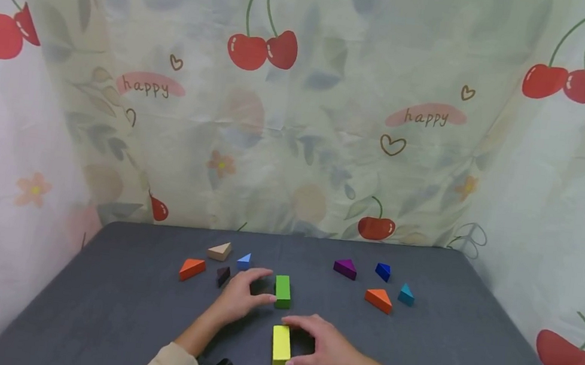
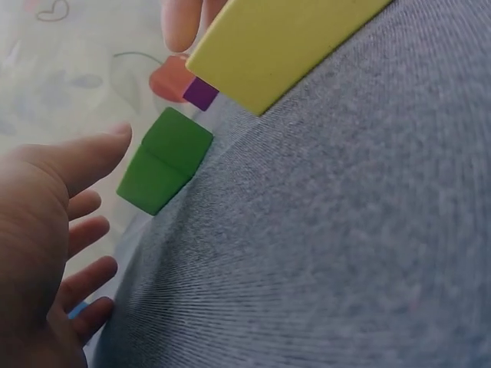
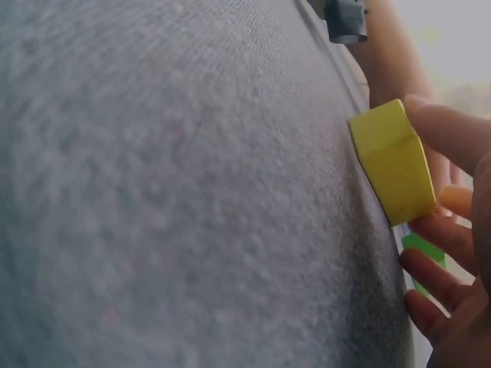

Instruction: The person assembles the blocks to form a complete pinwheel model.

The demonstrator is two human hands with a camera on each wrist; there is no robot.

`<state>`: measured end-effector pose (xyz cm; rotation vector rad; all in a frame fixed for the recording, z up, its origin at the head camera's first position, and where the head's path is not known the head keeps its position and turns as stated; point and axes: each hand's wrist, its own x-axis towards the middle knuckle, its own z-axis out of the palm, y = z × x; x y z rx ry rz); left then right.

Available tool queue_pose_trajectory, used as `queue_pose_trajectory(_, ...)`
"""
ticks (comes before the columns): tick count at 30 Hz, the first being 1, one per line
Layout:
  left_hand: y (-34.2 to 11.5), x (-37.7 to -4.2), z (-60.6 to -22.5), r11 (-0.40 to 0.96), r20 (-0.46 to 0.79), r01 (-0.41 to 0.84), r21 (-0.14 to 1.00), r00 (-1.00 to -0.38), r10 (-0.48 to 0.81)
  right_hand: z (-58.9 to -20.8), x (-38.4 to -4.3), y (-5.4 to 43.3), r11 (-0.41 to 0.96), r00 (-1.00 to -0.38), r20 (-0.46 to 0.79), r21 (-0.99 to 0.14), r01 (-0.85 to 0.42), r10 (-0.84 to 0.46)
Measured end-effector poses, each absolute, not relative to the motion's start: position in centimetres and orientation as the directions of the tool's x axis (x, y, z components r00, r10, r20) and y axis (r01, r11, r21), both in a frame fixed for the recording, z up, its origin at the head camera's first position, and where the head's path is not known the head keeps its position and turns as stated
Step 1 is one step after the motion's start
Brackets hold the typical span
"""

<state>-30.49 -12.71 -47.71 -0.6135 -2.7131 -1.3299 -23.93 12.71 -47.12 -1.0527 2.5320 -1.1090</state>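
Note:
A yellow rectangular block [image 1: 281,347] lies on the dark grey tabletop, nearest the person. My right hand [image 1: 330,350] pinches it end to end: in the right wrist view the thumb meets one end of the yellow block [image 3: 395,165] and a finger the other. Farther back lies a green rectangular block [image 1: 282,291]. Just left of it is my left hand [image 1: 238,300], fingers spread and curved. The left wrist view shows a small gap between the left thumb [image 2: 96,157] and the green block [image 2: 165,161].
Left of the green block lie orange [image 1: 192,269], tan [image 1: 219,251], light blue [image 1: 244,261] and dark [image 1: 223,276] blocks. At right are purple [image 1: 345,268], dark blue [image 1: 383,271], orange [image 1: 379,299] and teal [image 1: 406,295] ones. A cherry-patterned curtain [image 1: 300,117] surrounds the table's back and sides.

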Motion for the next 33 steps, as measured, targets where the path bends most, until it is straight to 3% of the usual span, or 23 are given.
queue_pose_trajectory(20, -11.8, -31.1, -48.2, 0.719, 0.195, 0.366, 0.591, -0.929, 0.313, -46.7, -23.5, 12.3, 0.574, -0.788, 0.037, -0.664, -0.479, -0.614)
queue_pose_trajectory(33, -11.9, -31.2, -48.2, 0.697, 0.165, 0.328, 0.638, -0.942, 0.292, -46.4, -23.9, 12.5, 0.550, -0.788, 0.044, -0.692, -0.467, -0.614)
